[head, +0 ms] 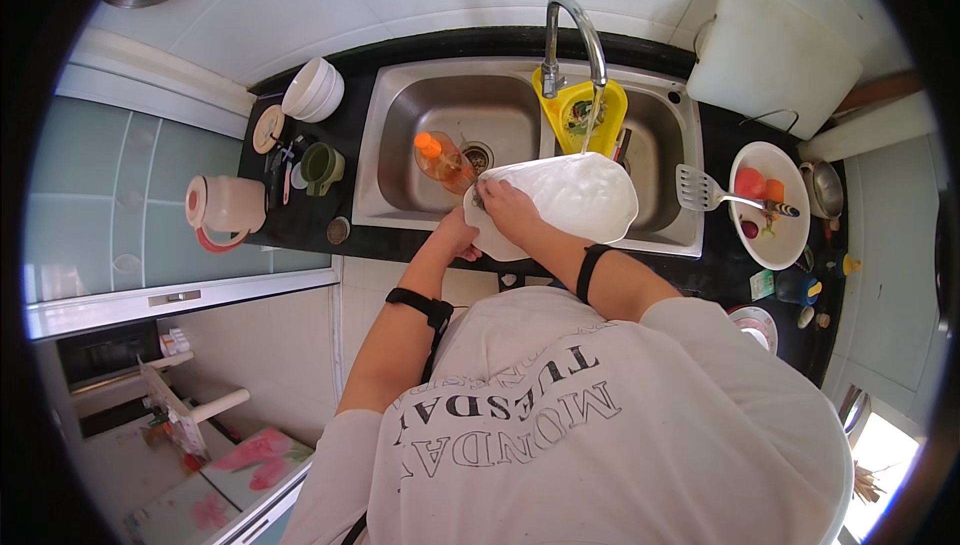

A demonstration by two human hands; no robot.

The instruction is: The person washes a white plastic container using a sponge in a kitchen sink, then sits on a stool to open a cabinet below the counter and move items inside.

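A white cutting board [574,200] lies tilted over the front of the double sink [529,237], its surface wet. Water runs onto its far edge from the curved metal faucet [576,12]. My left hand [454,236] grips the board's left end from the side and below. On top of that same end rests my right hand [504,204], with a small dark scrubber [478,198] partly hidden under its fingers. In the left basin, just beyond my hands, an orange-capped bottle [444,160] leans. A yellow corner strainer [547,114] holding food scraps sits behind the board.
White bowls [320,87], a green mug [322,168] and a pink kettle [232,204] stand on the left counter. At right, a slotted spatula [697,189] lies across a white basin [780,241] with vegetables. Another white cutting board [769,50] leans against the wall.
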